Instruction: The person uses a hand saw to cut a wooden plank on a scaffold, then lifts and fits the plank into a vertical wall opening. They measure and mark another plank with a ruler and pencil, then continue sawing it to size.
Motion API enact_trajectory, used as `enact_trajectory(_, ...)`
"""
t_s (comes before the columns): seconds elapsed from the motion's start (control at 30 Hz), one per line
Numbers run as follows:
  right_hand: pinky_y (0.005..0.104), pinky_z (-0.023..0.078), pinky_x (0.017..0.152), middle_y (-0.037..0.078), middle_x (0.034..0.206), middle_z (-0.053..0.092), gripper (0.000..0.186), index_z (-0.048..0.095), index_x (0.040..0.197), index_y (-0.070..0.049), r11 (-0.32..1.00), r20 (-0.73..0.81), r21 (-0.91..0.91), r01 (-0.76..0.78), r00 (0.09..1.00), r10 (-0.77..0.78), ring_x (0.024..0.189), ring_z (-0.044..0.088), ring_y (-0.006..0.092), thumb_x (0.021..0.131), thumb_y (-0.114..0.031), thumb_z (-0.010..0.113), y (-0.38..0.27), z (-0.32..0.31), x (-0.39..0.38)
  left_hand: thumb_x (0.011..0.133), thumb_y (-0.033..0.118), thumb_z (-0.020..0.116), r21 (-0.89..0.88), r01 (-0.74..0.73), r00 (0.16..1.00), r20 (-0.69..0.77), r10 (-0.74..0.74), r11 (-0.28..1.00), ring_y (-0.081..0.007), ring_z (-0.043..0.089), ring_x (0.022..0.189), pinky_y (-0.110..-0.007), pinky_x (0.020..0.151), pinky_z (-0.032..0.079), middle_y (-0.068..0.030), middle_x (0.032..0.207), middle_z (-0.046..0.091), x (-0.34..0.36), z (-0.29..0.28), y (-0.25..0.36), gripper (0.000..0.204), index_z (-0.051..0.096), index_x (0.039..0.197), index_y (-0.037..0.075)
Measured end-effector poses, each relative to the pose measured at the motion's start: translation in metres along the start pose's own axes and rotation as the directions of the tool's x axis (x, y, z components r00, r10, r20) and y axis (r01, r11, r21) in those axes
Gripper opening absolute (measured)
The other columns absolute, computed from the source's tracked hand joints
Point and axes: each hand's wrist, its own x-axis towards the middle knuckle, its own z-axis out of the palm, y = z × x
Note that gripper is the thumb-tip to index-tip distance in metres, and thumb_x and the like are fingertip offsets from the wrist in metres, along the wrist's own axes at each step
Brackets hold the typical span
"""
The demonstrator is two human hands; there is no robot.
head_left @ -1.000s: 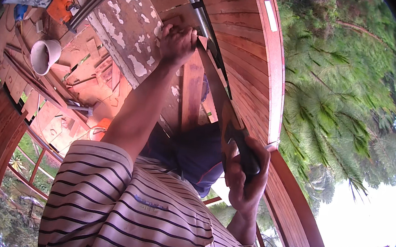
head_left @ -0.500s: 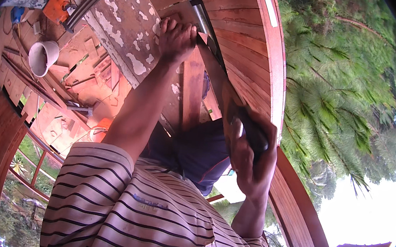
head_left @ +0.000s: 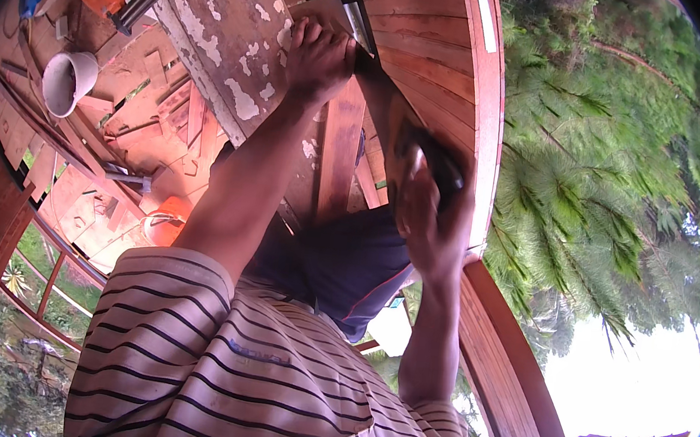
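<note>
Handsaw (head_left: 397,120) slants up-left from right hand (head_left: 432,219), wrapped round its handle (head_left: 442,164), blade (head_left: 376,83) end just beside left hand (head_left: 320,60), whose hold on the narrow board (head_left: 340,157) I can't tell.

A handsaw (head_left: 383,100) slants from upper left to lower right near the middle of the view, its dark handle, glossy and blurred, at the lower end and its flat, shadowed blade reaching up. Just left of it lies a narrow reddish-brown wooden board (head_left: 340,157), nearly upright in the view, its top beside the blade; whether the teeth touch it is unclear.
</note>
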Motion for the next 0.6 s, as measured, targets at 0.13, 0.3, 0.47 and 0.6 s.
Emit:
enact_trajectory(0.13, 0.0370, 0.052, 0.070, 0.016, 0.093, 0.066, 0.033, 0.049, 0.133, -0.002, 0.974, -0.034, -0.122, 0.190, 0.980, -0.196, 0.076, 0.062, 0.0209, 0.102, -0.008, 0.056, 0.000, 0.041, 0.061, 0.096, 0.030, 0.059, 0.013, -0.042, 0.999, 0.035, 0.041, 0.999, -0.0320, 0.062, 0.101, -0.052, 0.115, 0.037, -0.0097, 0.092, 0.068, 0.001, -0.003, 0.005, 0.023, 0.071, 0.090, 0.012)
enact_trajectory(0.3, 0.0380, 0.052, 0.089, 0.020, 0.114, 0.066, 0.043, 0.046, 0.139, 0.002, 0.997, 0.084, 0.010, -0.073, 0.994, 0.072, 0.099, 0.065, 0.0233, 0.102, -0.016, 0.056, -0.056, -0.022, -0.028, 0.099, 0.029, 0.052, 0.043, -0.020, 0.998, -0.054, 0.022, 0.999, -0.0273, 0.060, 0.102, -0.052, 0.114, 0.038, -0.0068, 0.090, 0.065, -0.002, -0.001, -0.006, 0.028, 0.070, 0.085, 0.012)
enact_trajectory(0.47, 0.0392, 0.054, 0.085, 0.022, 0.109, 0.068, 0.041, 0.047, 0.137, 0.001, 0.999, 0.027, -0.023, -0.044, 0.999, 0.044, 0.097, 0.068, 0.0237, 0.103, -0.019, 0.057, -0.010, 0.008, 0.039, 0.099, 0.028, 0.053, 0.006, -0.035, 0.995, -0.089, 0.036, 0.999, -0.0266, 0.061, 0.100, -0.054, 0.115, 0.036, -0.0049, 0.090, 0.066, 0.005, 0.001, -0.005, 0.027, 0.067, 0.082, 0.012)
enact_trajectory(0.6, 0.0402, 0.054, 0.077, 0.023, 0.098, 0.069, 0.035, 0.050, 0.133, -0.002, 0.975, 0.029, -0.219, 0.024, 0.999, -0.018, 0.088, 0.070, 0.0238, 0.104, -0.020, 0.058, -0.018, 0.031, 0.070, 0.099, 0.030, 0.055, 0.070, -0.095, 0.995, 0.050, 0.091, 0.993, -0.0254, 0.061, 0.102, -0.058, 0.118, 0.031, -0.0041, 0.092, 0.067, 0.007, -0.008, -0.001, 0.023, 0.067, 0.087, 0.014)
